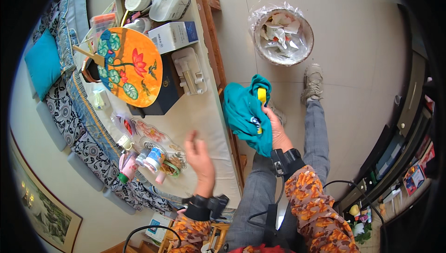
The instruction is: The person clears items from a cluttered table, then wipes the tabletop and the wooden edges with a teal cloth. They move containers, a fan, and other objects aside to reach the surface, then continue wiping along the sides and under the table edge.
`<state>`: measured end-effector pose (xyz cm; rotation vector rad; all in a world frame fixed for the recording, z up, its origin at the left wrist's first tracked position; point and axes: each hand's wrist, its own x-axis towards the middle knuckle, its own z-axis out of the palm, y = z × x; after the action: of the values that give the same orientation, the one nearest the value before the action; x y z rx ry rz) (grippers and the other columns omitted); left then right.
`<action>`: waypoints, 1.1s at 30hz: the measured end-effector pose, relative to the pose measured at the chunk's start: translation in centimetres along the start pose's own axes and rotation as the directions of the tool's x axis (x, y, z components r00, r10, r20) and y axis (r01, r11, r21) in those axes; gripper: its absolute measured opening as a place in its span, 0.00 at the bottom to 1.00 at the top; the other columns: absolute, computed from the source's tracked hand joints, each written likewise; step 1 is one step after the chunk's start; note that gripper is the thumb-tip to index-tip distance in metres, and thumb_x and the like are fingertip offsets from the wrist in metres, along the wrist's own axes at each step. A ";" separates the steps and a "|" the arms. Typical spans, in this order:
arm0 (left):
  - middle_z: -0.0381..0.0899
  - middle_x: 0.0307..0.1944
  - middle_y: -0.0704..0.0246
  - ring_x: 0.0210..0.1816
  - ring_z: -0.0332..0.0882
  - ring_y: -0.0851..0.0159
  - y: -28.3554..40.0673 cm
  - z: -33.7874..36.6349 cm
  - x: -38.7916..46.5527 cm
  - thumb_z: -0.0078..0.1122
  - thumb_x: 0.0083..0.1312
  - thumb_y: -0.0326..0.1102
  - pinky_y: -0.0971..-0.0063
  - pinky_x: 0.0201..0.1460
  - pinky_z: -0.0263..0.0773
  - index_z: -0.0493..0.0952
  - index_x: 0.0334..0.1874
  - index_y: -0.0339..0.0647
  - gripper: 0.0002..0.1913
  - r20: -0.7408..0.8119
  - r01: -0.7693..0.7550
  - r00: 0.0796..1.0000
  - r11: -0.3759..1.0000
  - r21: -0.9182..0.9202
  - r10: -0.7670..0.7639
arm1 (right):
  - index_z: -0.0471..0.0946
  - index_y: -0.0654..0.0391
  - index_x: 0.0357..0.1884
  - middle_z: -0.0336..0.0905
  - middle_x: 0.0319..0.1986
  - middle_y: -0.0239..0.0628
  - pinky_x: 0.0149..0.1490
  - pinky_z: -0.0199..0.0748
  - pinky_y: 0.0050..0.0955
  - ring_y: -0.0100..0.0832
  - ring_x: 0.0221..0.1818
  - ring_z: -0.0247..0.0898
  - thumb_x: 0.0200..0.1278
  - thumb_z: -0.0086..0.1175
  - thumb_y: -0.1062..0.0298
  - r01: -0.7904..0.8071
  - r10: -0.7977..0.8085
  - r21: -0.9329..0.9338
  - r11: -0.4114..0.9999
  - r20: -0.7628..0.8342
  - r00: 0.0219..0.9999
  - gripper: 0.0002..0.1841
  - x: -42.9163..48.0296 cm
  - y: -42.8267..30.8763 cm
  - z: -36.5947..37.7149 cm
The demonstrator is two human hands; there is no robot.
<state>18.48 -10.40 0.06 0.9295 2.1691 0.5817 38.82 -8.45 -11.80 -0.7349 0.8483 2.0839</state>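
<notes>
A bunched teal cloth [240, 110] with yellow and white print hangs from my right hand [278, 132], beside the table's long edge. The fingers on its far side are hidden in the folds. My left hand [201, 158], somewhat blurred, hovers over the cream tablecloth [205, 124] with its fingers apart and nothing in them. To its left stand a blue-and-white container [155, 157], a pink bottle with a green cap [128, 167] and a green tape ring [172, 169]. Farther off, an orange round fan painted with lotus flowers [139, 68] leans over a dark box [170, 94].
A lined waste bin [306, 49] holding crumpled paper stands on the tiled floor near my shoe [312, 82]. A white box [174, 36], a plastic tub [169, 6] and a white moulded tray [190, 71] crowd the table's far end. Cabinets [411, 96] line the right side.
</notes>
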 end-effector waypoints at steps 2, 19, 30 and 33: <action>0.74 0.64 0.55 0.57 0.77 0.56 -2.6 0.5 4.9 0.49 0.73 0.34 0.62 0.59 0.71 0.69 0.67 0.31 0.22 -0.343 0.068 0.938 0.997 0.023 -0.055 | 0.68 0.53 0.68 0.80 0.57 0.42 0.60 0.82 0.43 0.40 0.55 0.81 0.75 0.50 0.51 0.052 -0.052 -0.009 0.999 -0.010 0.999 0.26 2.0 0.2 -0.4; 0.80 0.53 0.45 0.53 0.79 0.42 -3.2 6.8 15.1 0.34 0.77 0.48 0.51 0.55 0.76 0.76 0.50 0.29 0.26 -0.785 0.617 0.549 0.773 0.150 -0.286 | 0.66 0.65 0.70 0.65 0.68 0.52 0.73 0.58 0.43 0.55 0.69 0.59 0.65 0.61 0.69 0.399 -0.619 -0.906 0.143 0.233 0.750 0.32 17.1 6.4 -1.4; 0.78 0.55 0.49 0.55 0.76 0.42 -14.9 1.5 15.3 0.35 0.78 0.46 0.52 0.57 0.71 0.76 0.53 0.32 0.23 -0.733 0.492 0.653 0.844 0.215 -0.193 | 0.72 0.60 0.55 0.76 0.50 0.56 0.55 0.71 0.48 0.58 0.53 0.72 0.67 0.61 0.56 0.377 -0.829 -0.924 0.071 0.155 0.537 0.22 25.6 -5.0 13.7; 0.78 0.56 0.50 0.55 0.76 0.43 -14.6 1.6 14.7 0.35 0.78 0.46 0.53 0.58 0.71 0.76 0.53 0.33 0.23 -0.669 0.452 0.664 0.892 0.001 -0.335 | 0.61 0.55 0.69 0.72 0.57 0.54 0.60 0.71 0.46 0.53 0.59 0.71 0.66 0.62 0.56 0.490 -0.851 -0.867 0.090 0.188 0.490 0.33 27.1 -8.5 18.5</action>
<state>5.86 -8.47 -16.36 0.2917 2.9886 0.5594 26.72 21.32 -22.71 -1.7196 -0.5491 1.2660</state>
